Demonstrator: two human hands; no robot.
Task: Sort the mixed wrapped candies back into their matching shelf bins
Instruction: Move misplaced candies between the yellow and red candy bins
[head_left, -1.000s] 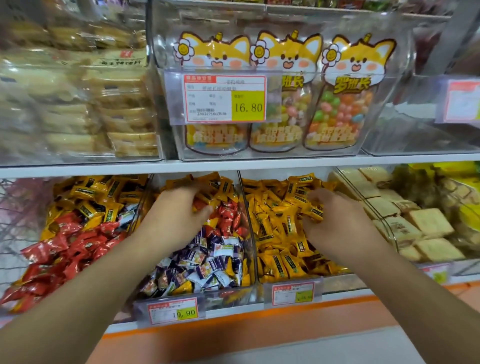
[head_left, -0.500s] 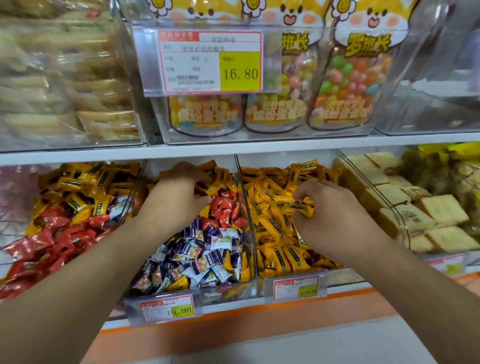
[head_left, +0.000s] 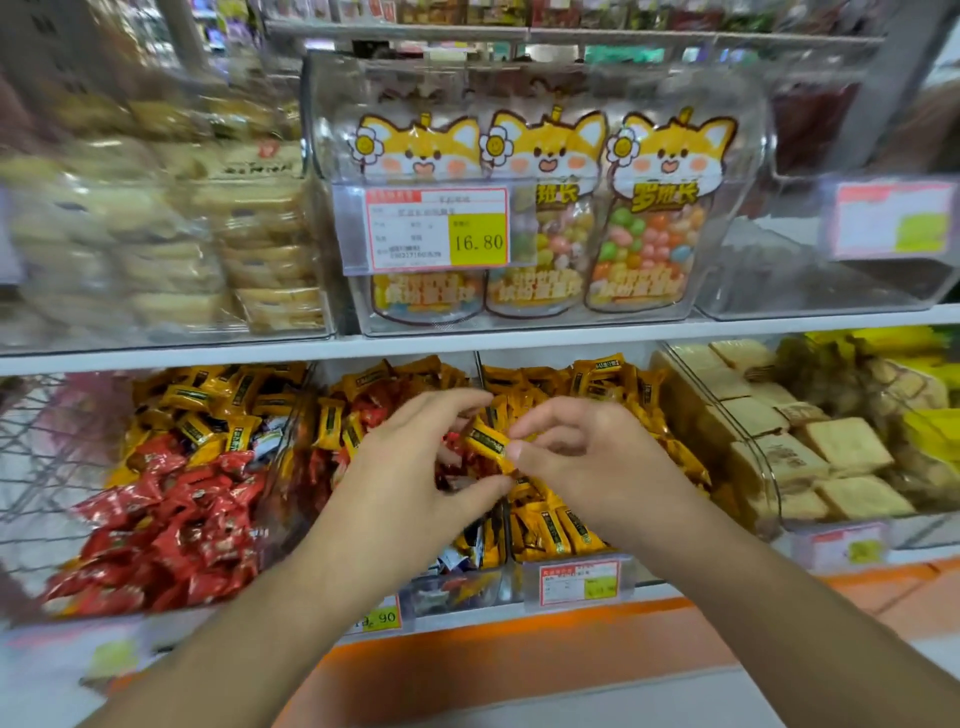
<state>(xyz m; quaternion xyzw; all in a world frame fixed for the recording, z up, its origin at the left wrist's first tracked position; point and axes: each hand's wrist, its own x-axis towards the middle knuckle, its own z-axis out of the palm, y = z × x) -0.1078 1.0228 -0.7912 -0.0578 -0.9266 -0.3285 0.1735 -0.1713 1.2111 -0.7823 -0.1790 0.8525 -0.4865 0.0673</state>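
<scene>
One yellow wrapped candy (head_left: 488, 441) pinched at its right end between thumb and forefinger of the right hand (head_left: 587, 457), other fingers (head_left: 558, 413) loosely curled above. Left hand (head_left: 415, 467) just beside it, fingers (head_left: 441, 405) half-spread and bent, thumb tip under the candy; whether touching the wrapper, cannot tell. Both hands meeting over the clear divider between the middle bin (head_left: 452, 587) and the yellow bin (head_left: 576, 525), candy held in the air above that divider.

Below: three candy bins on the lower shelf (head_left: 519, 340). Left bin (head_left: 166, 467): yellow pieces at the back, red ones in front, too many to count. Middle bin: yellow, red and a few dark-and-white wrappers mixed, partly hidden by the left forearm. Yellow bin: yellow wrappers only. Two price tags readable in part on these bins, one ending in "90" (head_left: 379, 618), one blurred (head_left: 579, 582).

Further right, pale square biscuits (head_left: 847, 447) in a clear bin. On the upper shelf, three fox-faced pouches (head_left: 665, 218) of coloured beans in one clear box, with a tag reading 16.80 (head_left: 436, 228). Left of that, stacked pale wrapped cakes (head_left: 171, 249), blurred.
</scene>
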